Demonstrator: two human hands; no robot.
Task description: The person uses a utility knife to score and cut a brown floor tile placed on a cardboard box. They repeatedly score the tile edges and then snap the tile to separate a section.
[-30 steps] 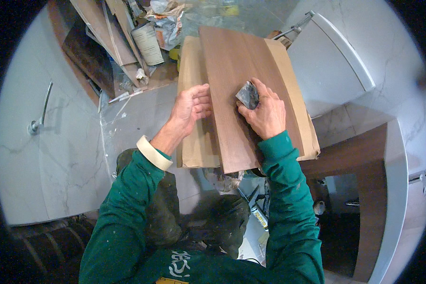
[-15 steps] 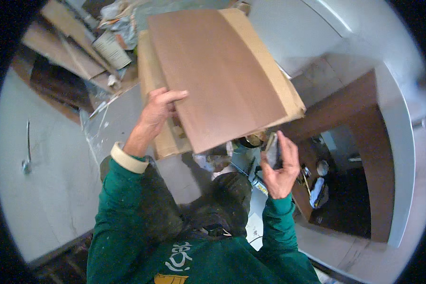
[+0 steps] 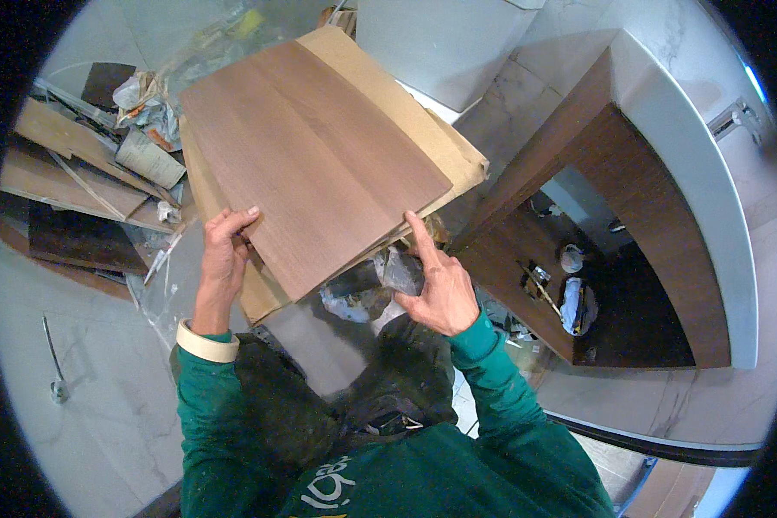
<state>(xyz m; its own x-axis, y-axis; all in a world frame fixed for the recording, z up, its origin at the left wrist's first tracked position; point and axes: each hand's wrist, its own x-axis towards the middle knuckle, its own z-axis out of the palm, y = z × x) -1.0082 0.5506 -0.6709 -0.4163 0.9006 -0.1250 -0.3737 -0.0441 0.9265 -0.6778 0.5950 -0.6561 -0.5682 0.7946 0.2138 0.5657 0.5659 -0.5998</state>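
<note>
A brown wood-grain panel (image 3: 319, 155) lies tilted on a larger cardboard sheet or flat box (image 3: 440, 151). My left hand (image 3: 223, 259) grips the panel's near left edge, thumb on top and fingers underneath. Around that wrist sits a beige ring (image 3: 207, 342) that looks like a roll of tape. My right hand (image 3: 440, 289) is at the panel's near right corner, its index finger stretched to the edge. Between its thumb and fingers is a grey flat block (image 3: 402, 271), partly hidden; its exact kind does not show.
To the right stands a curved brown cabinet (image 3: 570, 155) with a pale edge; its opening holds a cup (image 3: 571, 258) and small items. Wood offcuts (image 3: 78, 173) and crumpled plastic (image 3: 142, 99) are piled at the left. A metal fitting (image 3: 58, 390) projects from the left wall.
The panel and cardboard appear lower and further left as the view shifts. My right hand has come in to the panel's near edge with the grey block. My left hand keeps its hold.
</note>
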